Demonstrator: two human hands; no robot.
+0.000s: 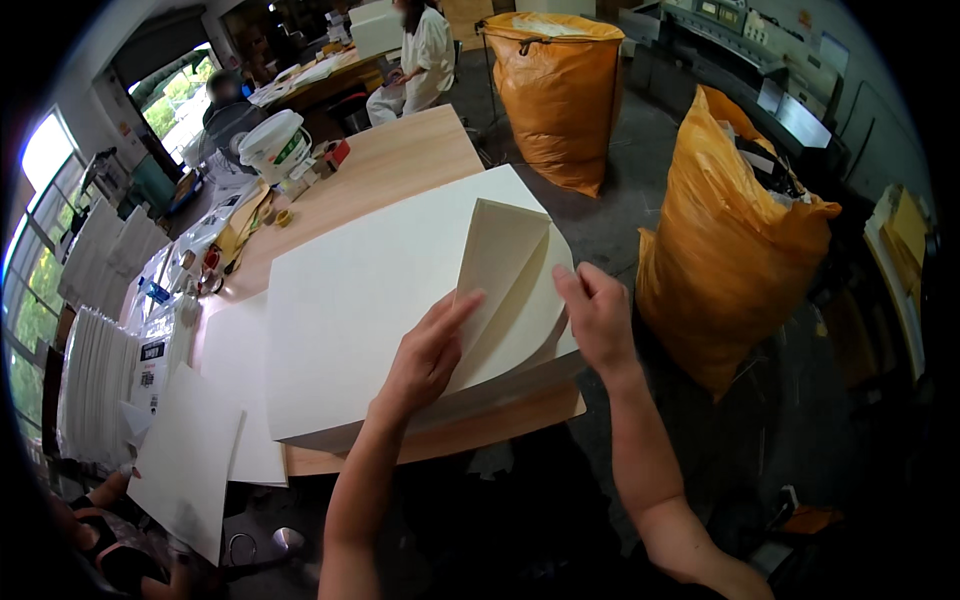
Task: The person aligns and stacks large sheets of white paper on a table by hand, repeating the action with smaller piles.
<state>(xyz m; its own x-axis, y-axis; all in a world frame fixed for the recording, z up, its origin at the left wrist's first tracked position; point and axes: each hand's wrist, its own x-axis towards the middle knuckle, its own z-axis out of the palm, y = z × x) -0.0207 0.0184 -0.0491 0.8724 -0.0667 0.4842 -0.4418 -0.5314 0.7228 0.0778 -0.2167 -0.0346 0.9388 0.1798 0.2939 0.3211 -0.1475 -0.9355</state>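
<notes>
White sheet stack (350, 310) sits under both hands, its side toward 3 o'clock lifted and curled. The right hand (600, 315) pinches that curled edge between thumb and forefinger. Left-hand fingers are drawn together at the near end of the raised flap (505, 250); whether they pinch it or only press, I cannot tell, nor how many sheets it holds. To handle it well, keep the grip light and close to the rim, let the bend stay a broad curve so nothing creases, and move both hands evenly.

Farther out, taking the stack as clock centre, the wooden desk (375, 165) runs toward 11, with a white bucket (270, 140) there. Loose sheets (245, 380) lie at 8, beside a sheet (185, 455) in a co-worker's hand. Orange sacks stand at 1 (555, 110) and nearly 3 (730, 260).
</notes>
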